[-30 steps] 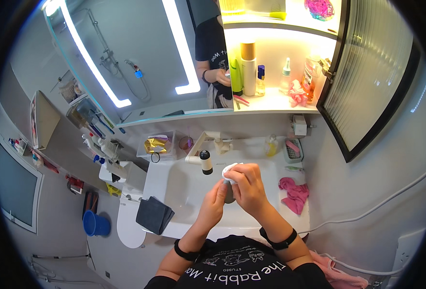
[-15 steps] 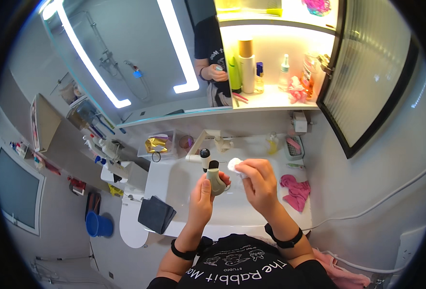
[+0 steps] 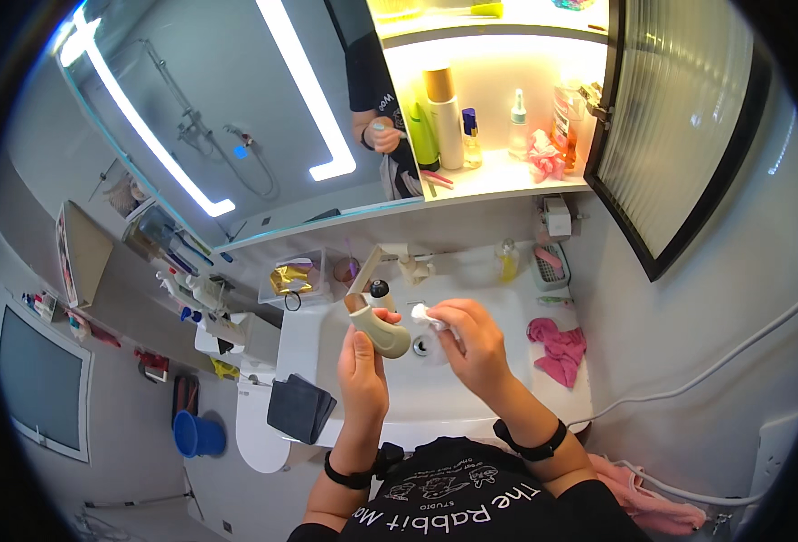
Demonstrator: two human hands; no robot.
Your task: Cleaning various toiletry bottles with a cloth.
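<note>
My left hand (image 3: 363, 366) is closed round a pale green, curved handheld device (image 3: 386, 338). Its narrower end, brownish inside, points up and to the left; I cannot make out its exact kind. Just to the right, my right hand (image 3: 474, 348) pinches a small white cotton pad (image 3: 423, 316) between thumb and fingers. The pad is bunched and held a little apart from the device. Both hands are over the white washbasin (image 3: 435, 393). Behind the device stands a pale bottle with a black rounded cap (image 3: 380, 290).
The cream tap (image 3: 411, 267) rises at the basin's back. A pink cloth (image 3: 557, 350) lies on the right rim, dark folded cloths (image 3: 300, 406) on the left. A clear tray (image 3: 292, 276) stands back left. The open cabinet door (image 3: 679, 144) juts out at upper right.
The device has tipped over to the left and its narrow end has swung leftward. The cotton pad has moved slightly left and down and now looks more crumpled. The view has shifted a little.
</note>
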